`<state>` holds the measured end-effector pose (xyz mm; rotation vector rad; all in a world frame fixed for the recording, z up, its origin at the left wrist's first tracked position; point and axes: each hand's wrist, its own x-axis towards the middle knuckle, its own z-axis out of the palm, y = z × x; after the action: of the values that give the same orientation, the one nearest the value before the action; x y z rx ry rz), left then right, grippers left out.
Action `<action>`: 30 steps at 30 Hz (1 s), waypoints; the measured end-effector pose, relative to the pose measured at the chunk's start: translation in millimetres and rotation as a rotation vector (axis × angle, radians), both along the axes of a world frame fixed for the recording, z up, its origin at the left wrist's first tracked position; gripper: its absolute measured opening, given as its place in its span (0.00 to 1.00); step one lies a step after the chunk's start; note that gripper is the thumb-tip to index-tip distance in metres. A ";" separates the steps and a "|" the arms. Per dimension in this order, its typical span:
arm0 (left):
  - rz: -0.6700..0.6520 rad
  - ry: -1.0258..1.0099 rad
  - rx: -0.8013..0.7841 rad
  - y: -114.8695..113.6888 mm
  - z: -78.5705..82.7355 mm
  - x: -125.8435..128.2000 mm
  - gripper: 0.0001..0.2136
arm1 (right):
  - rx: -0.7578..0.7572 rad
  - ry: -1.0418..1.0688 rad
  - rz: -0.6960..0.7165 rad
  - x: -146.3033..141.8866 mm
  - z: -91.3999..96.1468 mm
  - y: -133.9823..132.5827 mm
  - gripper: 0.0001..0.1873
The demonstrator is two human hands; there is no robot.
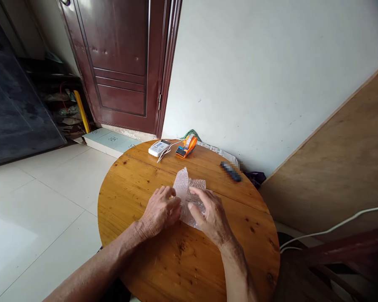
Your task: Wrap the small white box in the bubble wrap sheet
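Note:
A piece of clear bubble wrap [181, 181] lies on the round wooden table, its left flap raised and its other part spread flat to the right. My left hand [162, 207] is closed at the left edge of the wrap, fingers curled and pinching that flap. Over the right part hovers my right hand [213, 214], its thumb and forefinger apart and its fingertips close to the plastic; whether they touch it I cannot tell. Whether anything lies under or inside the wrap is hidden by the hands and the folds.
Toward the back of the table [122, 201] stand a white box-shaped device [159, 148] with a cable and an orange tape dispenser [187, 147]. A dark, blurred-out object [231, 171] lies at the back right. Behind are a white wall and a brown door [119, 63].

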<state>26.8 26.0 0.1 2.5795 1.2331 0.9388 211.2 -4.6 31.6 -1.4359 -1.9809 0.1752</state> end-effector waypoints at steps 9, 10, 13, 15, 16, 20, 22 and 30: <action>-0.138 -0.188 0.024 3.4 -11.9 4.2 0.08 | -0.442 0.123 -0.445 35.5 1.0 -6.5 0.35; -0.141 -0.197 0.019 3.2 -11.9 4.5 0.08 | -0.479 0.116 -0.450 34.9 0.4 -9.5 0.37; -0.143 -0.208 0.009 3.0 -12.7 4.9 0.08 | -0.541 0.122 -0.451 28.1 -6.2 -15.7 0.42; -0.143 -0.203 0.006 3.0 -13.7 5.2 0.08 | -0.542 0.122 -0.483 21.9 -11.8 -17.4 0.44; -0.142 -0.201 0.004 2.9 -14.2 5.4 0.08 | -0.525 0.109 -0.518 19.1 -13.7 -17.9 0.44; -0.131 -0.204 -0.005 3.0 -16.2 6.1 0.09 | -0.452 0.033 -0.668 13.2 -14.2 -20.1 0.45; -0.129 -0.196 0.000 3.3 -16.9 6.6 0.09 | -0.486 0.044 -0.662 13.2 -14.7 -20.8 0.45; -0.102 -0.155 0.025 4.0 -16.6 8.2 0.07 | -0.419 0.366 -0.496 12.7 -44.4 -9.8 0.34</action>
<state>35.0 30.0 -16.5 2.5066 1.0458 1.1153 224.0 -14.4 -12.8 -1.9508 -1.2933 0.6077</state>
